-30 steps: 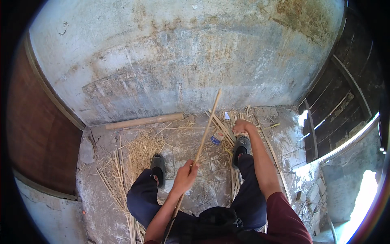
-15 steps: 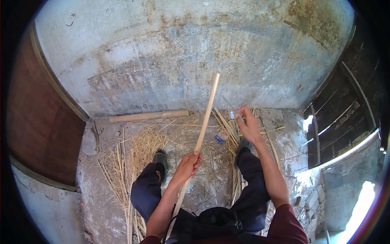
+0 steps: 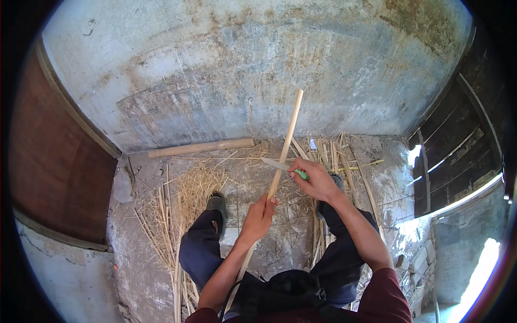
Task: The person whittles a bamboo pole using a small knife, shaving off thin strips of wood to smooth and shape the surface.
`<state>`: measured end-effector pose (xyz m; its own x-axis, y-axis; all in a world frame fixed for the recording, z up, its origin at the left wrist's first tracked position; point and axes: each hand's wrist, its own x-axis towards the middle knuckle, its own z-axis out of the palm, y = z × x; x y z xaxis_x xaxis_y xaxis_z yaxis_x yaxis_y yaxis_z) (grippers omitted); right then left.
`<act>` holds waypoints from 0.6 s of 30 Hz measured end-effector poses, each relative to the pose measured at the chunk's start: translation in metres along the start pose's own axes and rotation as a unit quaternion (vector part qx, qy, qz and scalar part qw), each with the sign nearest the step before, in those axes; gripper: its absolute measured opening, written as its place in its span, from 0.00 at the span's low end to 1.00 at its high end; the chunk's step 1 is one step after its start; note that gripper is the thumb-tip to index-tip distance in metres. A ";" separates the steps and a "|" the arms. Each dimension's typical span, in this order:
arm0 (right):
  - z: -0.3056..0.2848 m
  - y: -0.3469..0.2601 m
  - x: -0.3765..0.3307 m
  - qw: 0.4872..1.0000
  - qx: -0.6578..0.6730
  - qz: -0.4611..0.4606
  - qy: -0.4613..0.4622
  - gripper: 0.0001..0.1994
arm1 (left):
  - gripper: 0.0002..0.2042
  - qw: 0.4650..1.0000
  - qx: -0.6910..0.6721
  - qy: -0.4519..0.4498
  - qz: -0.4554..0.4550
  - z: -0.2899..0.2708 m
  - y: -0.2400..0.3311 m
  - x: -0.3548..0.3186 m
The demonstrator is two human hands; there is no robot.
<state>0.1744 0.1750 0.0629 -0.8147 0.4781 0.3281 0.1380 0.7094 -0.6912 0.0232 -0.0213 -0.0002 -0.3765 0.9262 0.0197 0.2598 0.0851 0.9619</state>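
Note:
A long pale strip, apparently split bamboo [image 3: 292, 124], slants up and away in front of me, its lower end running back beside my left forearm. My left hand [image 3: 258, 218] is wrapped round it at about the middle. In my right hand [image 3: 318, 182] is a small knife [image 3: 276, 163] with a green handle, the fingers closed on that handle. The blade points left and lies across the strip, above my left hand. Whether its edge bites into the strip I cannot tell.
A heap of pale shavings [image 3: 199, 185] and several long strips [image 3: 171, 226] lie on the floor at left. A bamboo pole [image 3: 202, 147] rests along the foot of the wall [image 3: 242, 70]. More strips [image 3: 350, 164] lie beyond my right foot. Dark boards [image 3: 458, 140] stand at right.
My right hand has come left and toward me, bringing the knife across the strip. The strip's far end has shifted slightly right and up in view.

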 end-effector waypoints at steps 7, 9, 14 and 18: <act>-0.003 0.012 0.007 0.999 0.018 -0.007 0.043 0.06 | 0.12 0.997 0.071 0.033 0.021 0.002 0.011 -0.008; -0.003 0.010 0.011 0.999 0.015 0.003 0.032 0.06 | 0.10 0.994 0.097 0.049 0.031 0.001 0.009 -0.009; 0.007 0.007 0.012 0.999 -0.022 -0.011 0.047 0.05 | 0.11 0.992 0.112 0.056 0.023 -0.001 0.009 -0.009; 0.015 0.000 0.010 0.999 -0.013 -0.049 -0.003 0.05 | 0.13 0.991 0.125 0.046 0.012 -0.004 0.010 -0.013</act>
<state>0.1579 0.1724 0.0564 -0.8283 0.4022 0.3902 0.0716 0.7666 -0.6381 0.0275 -0.0338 0.0102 -0.4439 0.8928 0.0765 0.4769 0.1632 0.8637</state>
